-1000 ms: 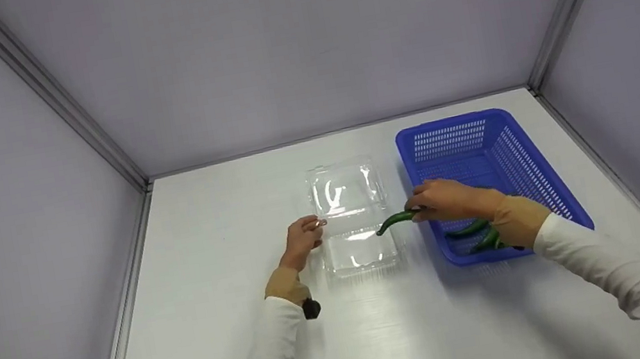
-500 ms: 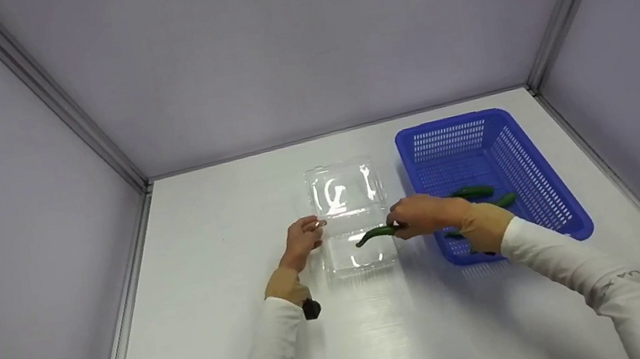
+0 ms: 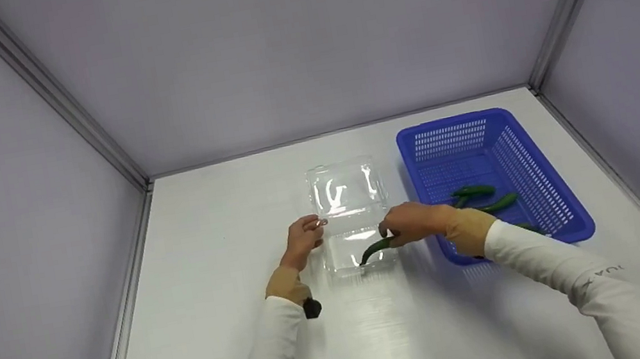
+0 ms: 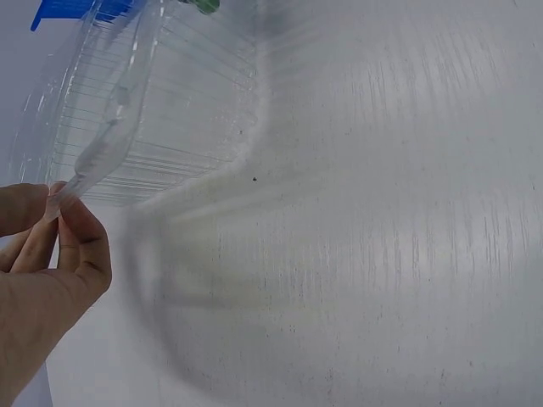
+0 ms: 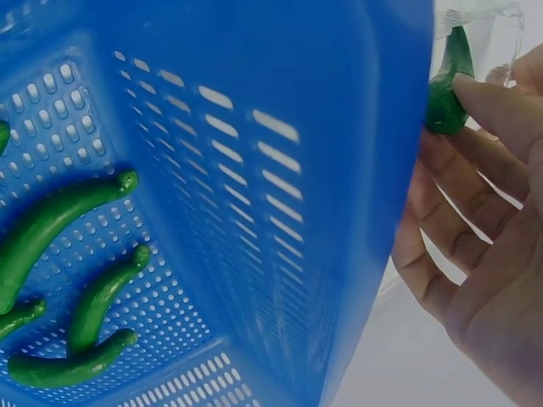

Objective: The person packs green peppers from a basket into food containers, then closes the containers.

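Note:
A clear plastic clamshell box (image 3: 347, 191) lies unfolded on the white table, lid half at the back and tray half in front. With thumb and fingertips my left hand (image 3: 304, 239) pinches the box's edge near the hinge; the left wrist view shows the pinched clear rim (image 4: 110, 144) close up. My right hand (image 3: 415, 222) holds a curved green chili pepper (image 3: 375, 249) over the tray half, its thin end pointing down toward the front wall. In the right wrist view, thumb and fingers grip the thick end of that pepper (image 5: 450, 93), right beside the basket wall.
A blue perforated plastic basket (image 3: 466, 161) stands to the right of the box. Several green chili peppers (image 5: 51, 220) lie in it. Grey panels (image 3: 298, 46) wall the table (image 3: 217, 223) at the back and both sides.
My right hand has moved left and slightly forward from above the basket to the box's tray, carrying the pepper, whose tip now points down. My left hand has stayed in place.

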The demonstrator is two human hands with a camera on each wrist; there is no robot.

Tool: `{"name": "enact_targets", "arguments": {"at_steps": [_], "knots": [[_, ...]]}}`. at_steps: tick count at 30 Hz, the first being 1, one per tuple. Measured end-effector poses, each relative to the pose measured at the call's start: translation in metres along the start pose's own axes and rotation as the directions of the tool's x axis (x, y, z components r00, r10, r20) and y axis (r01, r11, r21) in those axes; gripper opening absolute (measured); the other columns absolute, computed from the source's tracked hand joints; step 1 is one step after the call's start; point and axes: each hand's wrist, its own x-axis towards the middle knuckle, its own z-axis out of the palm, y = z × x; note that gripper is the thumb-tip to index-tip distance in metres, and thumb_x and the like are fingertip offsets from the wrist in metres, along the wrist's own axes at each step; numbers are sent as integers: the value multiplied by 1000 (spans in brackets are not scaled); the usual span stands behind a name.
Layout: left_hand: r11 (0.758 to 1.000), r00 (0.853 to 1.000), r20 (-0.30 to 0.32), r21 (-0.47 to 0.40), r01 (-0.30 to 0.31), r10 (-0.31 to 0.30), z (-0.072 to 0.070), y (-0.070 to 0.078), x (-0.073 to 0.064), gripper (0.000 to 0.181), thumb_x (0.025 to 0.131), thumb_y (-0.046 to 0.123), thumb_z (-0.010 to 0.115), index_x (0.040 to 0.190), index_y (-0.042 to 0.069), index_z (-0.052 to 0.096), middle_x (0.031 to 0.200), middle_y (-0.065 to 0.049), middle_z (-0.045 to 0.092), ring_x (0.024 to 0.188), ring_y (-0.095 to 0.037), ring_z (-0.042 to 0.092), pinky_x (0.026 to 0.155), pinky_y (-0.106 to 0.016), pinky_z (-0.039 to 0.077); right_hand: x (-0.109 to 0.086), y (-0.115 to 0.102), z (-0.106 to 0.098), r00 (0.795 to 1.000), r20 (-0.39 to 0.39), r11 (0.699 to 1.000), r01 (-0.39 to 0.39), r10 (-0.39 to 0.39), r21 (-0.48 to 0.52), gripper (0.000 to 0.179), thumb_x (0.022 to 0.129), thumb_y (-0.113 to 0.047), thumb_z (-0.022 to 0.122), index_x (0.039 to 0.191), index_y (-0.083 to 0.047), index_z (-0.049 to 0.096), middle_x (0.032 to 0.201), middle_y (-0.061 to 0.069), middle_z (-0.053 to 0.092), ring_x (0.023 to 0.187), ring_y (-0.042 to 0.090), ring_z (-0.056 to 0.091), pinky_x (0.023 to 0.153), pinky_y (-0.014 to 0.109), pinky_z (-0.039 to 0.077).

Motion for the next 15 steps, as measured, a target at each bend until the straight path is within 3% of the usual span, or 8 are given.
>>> {"name": "enact_targets", "arguments": {"at_steps": [8, 15], "knots": [[1000, 1000, -9, 3, -5, 5, 1, -2, 1, 42, 98, -4, 51, 138, -13, 44, 130, -24, 59, 123, -40, 52, 80, -31, 49, 7, -2, 5, 1000, 23, 1000, 11, -10, -21, 11, 86, -14, 75, 90, -4, 72, 68, 2, 65, 61, 14, 56, 54, 31, 45], [1000, 1000, -13, -2, -18, 17, 1, -2, 1, 41, 96, -5, 51, 135, -15, 45, 128, -26, 60, 120, -39, 53, 80, -32, 49, 8, -3, 8, 996, 82, 999, -35, 37, -29, 23, 84, -9, 76, 104, 0, 72, 80, 8, 69, 73, 23, 64, 65, 36, 51]]}}
